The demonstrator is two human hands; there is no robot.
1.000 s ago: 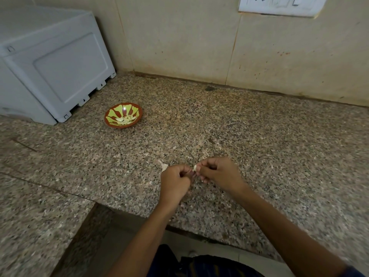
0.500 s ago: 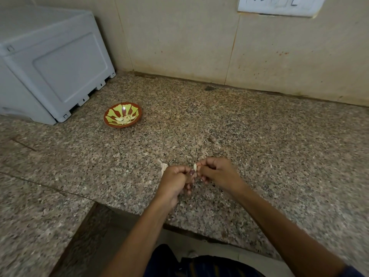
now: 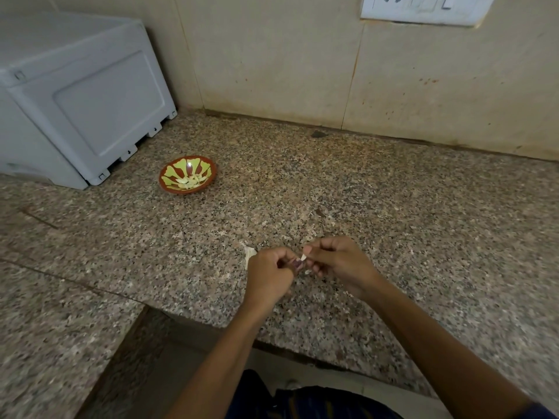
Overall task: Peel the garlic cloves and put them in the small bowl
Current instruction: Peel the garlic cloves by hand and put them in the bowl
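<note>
Head view: little change vs 0.5 s ago. Left hand [image 3: 269,275] & right hand [image 3: 338,264] still pinch garlic clove [image 3: 303,257] over counter [image 3: 423,237], peeling ongoing; small bowl [image 3: 187,175] well apart, holds peeled cloves.

Both forearms reach forward from the lower edge of the view and converge, the wrists nearly straight. The left hand [image 3: 269,275] is turned with its back upward, fingers curled under into a loose fist, the thumb lying across toward the right. The right hand [image 3: 338,264] faces it, knuckles raised, fingers curled inward, its thumb and forefinger pressed together at the tips. The fingertips of the two hands sit just beside one another, almost touching. A small pale piece shows between them; which fingers pinch it cannot be told.
</note>
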